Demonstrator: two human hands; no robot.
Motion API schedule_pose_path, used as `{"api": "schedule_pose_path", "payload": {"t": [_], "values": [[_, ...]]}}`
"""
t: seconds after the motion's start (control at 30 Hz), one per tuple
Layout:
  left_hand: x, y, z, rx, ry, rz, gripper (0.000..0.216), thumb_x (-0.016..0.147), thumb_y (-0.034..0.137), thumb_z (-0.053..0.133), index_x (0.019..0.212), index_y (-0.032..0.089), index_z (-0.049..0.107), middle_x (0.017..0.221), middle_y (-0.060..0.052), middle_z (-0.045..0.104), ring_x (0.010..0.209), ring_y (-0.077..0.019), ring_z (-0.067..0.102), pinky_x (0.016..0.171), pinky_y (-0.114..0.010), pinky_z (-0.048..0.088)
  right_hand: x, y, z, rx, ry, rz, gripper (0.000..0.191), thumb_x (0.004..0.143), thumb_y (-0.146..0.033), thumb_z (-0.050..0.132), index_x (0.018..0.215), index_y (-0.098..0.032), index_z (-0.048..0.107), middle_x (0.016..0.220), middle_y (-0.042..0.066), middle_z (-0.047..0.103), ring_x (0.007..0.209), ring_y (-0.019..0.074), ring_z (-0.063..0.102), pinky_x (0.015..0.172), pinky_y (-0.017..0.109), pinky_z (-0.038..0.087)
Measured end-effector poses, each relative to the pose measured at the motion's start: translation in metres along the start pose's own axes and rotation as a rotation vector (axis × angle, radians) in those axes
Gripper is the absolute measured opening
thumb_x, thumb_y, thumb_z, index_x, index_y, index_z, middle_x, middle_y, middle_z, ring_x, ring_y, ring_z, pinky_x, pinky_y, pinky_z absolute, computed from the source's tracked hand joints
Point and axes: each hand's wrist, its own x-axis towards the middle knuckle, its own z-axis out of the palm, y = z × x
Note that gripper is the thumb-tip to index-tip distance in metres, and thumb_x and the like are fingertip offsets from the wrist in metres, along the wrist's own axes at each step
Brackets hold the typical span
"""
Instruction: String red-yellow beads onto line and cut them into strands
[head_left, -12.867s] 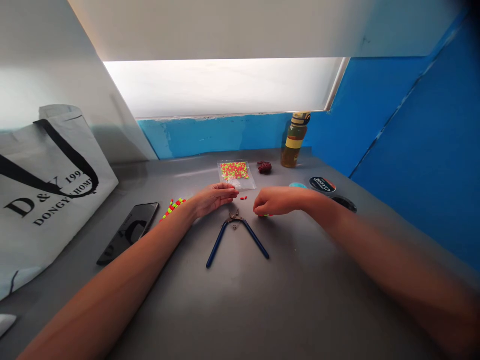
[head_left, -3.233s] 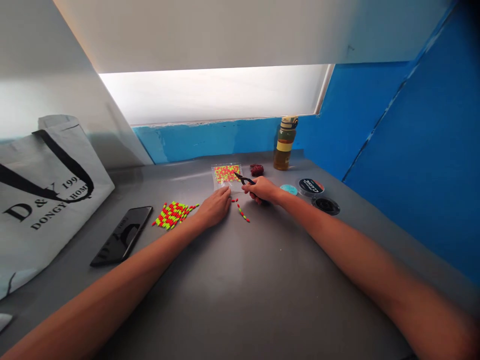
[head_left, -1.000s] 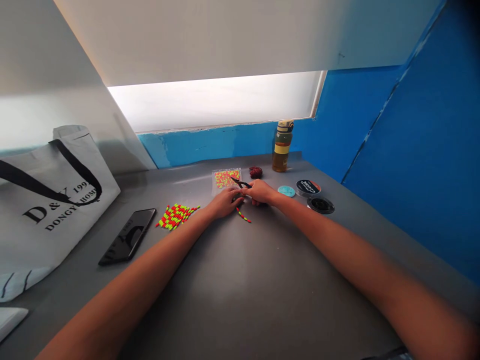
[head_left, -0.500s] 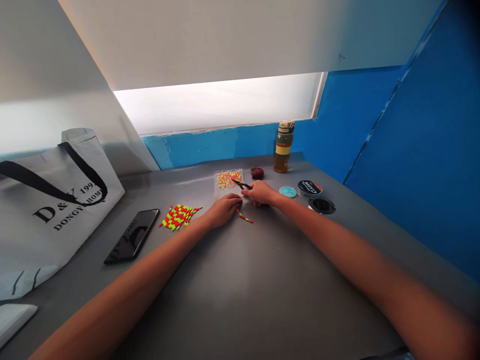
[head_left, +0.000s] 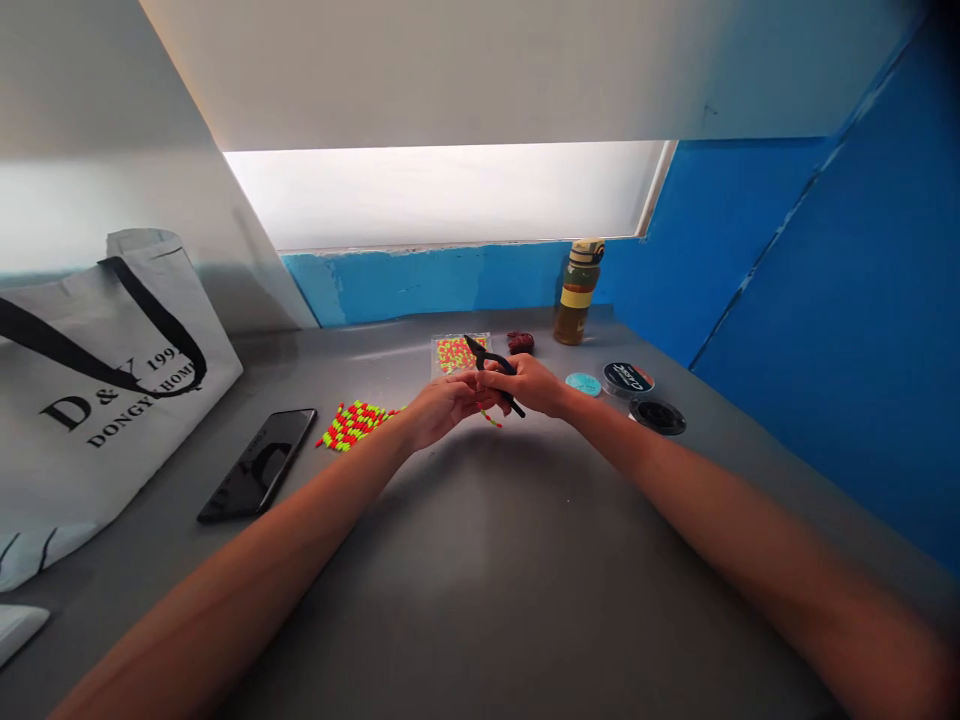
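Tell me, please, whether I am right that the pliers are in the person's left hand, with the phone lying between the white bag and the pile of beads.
The side is wrong: the head view shows the pliers in the right hand. The phone does lie between the white bag and the pile of beads.

In the middle of the frame, the fingers of the left hand (head_left: 435, 412) and the right hand (head_left: 529, 385) overlap, so whether the left one pinches something is hidden. Fingers also cover part of the pliers (head_left: 496, 359); their tips are too small to judge. The short bead string (head_left: 492, 419) disappears partly behind the hands, as does the lower part of the bead packet (head_left: 454, 352). The left forearm (head_left: 300, 550) covers one corner of the bead rows (head_left: 352, 425). The left edge cuts the tote bag (head_left: 82, 440) and a white object (head_left: 19, 630). At lower right, the right forearm (head_left: 832, 590) becomes blurred.
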Motion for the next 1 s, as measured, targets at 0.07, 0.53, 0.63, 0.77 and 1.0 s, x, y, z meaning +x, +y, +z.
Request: {"api": "schedule_pose_path", "payload": {"t": [0.07, 0.53, 0.63, 0.77, 1.0], "values": [[-0.002, 0.002, 0.006, -0.030, -0.044, -0.031, 0.019, 0.071, 0.005, 0.058, 0.084, 0.012, 0.069, 0.083, -0.007, 0.069, 0.082, -0.0189, 0.066, 0.092, -0.040, 0.050, 0.001, -0.004, 0.006, 0.005, 0.022, -0.011, 0.043, 0.090, -0.051, 0.060, 0.064, -0.017, 0.055, 0.058, 0.001, 0.058, 0.053, 0.0120, 0.053, 0.050, 0.025, 0.038], [-0.015, 0.038, -0.023, 0.512, 0.039, -0.238, 0.029, 0.076, 0.018, 0.063, 0.104, 0.015, 0.072, 0.113, -0.014, 0.072, 0.099, -0.0226, 0.069, 0.090, -0.039, 0.054, 0.000, 0.019, -0.018, -0.126, -0.001, 0.142, 0.037, 0.091, -0.047, 0.059, 0.070, -0.017, 0.060, 0.053, 0.000, 0.058, 0.048, 0.0113, 0.048, 0.055, 0.026, 0.039], [-0.010, 0.031, -0.040, 0.861, 0.133, -0.201, 0.030, 0.078, 0.025, 0.062, 0.104, 0.017, 0.073, 0.102, -0.010, 0.074, 0.089, -0.0217, 0.068, 0.076, -0.034, 0.055, -0.002, 0.020, -0.015, -0.131, -0.010, 0.185, 0.035, 0.090, -0.047, 0.061, 0.072, -0.016, 0.061, 0.051, -0.001, 0.057, 0.047, 0.0109, 0.045, 0.053, 0.026, 0.035], [-0.006, 0.017, -0.044, 1.177, 0.218, -0.027, 0.025, 0.081, 0.025, 0.058, 0.098, 0.019, 0.076, 0.090, -0.006, 0.074, 0.081, -0.0195, 0.067, 0.073, -0.030, 0.050, 0.000, 0.024, -0.013, -0.107, 0.008, 0.212, 0.033, 0.090, -0.046, 0.061, 0.077, -0.016, 0.062, 0.054, -0.002, 0.056, 0.046, 0.0105, 0.046, 0.051, 0.026, 0.034], [-0.003, -0.014, -0.035, 1.210, 0.152, 0.210, 0.021, 0.086, 0.031, 0.062, 0.099, 0.021, 0.075, 0.087, -0.003, 0.068, 0.068, -0.0133, 0.057, 0.063, -0.026, 0.042, 0.005, 0.035, -0.013, -0.131, 0.005, 0.193, 0.031, 0.089, -0.046, 0.063, 0.081, -0.016, 0.065, 0.057, -0.001, 0.059, 0.046, 0.0108, 0.048, 0.048, 0.026, 0.035]]}}
